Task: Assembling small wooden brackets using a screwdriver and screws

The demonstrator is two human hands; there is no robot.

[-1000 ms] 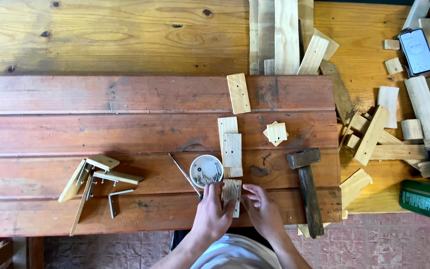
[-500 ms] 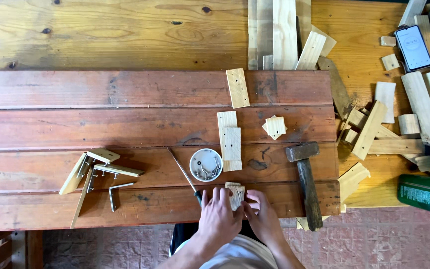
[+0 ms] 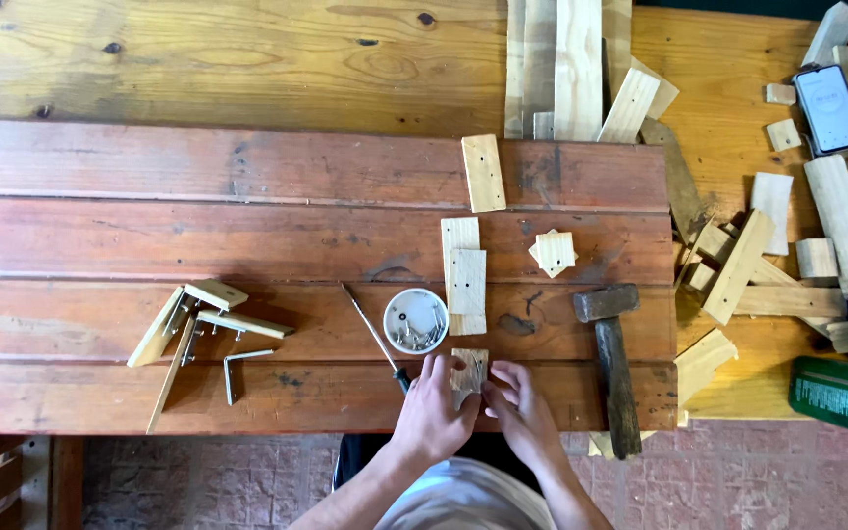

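A small wood block (image 3: 470, 371) is held at the near edge of the worktop (image 3: 149, 236), pinched between the left hand (image 3: 434, 412) and the right hand (image 3: 522, 417), both closed on its sides. No fastener can be made out in it. The screwdriver (image 3: 375, 339), the cup of screws (image 3: 415, 321) and the hammer (image 3: 610, 363) lie untouched beside it. Cut pieces (image 3: 465, 277) wait behind; a jointed assembly (image 3: 203, 319) lies well to the left, so the work seems partly done.

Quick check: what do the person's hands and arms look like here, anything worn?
Both are bare: no gloves, rings, watch or sleeves visible on the left hand or right hand. The forearms are uncovered down to the frame edge. A light grey-white garment covers the torso between them.
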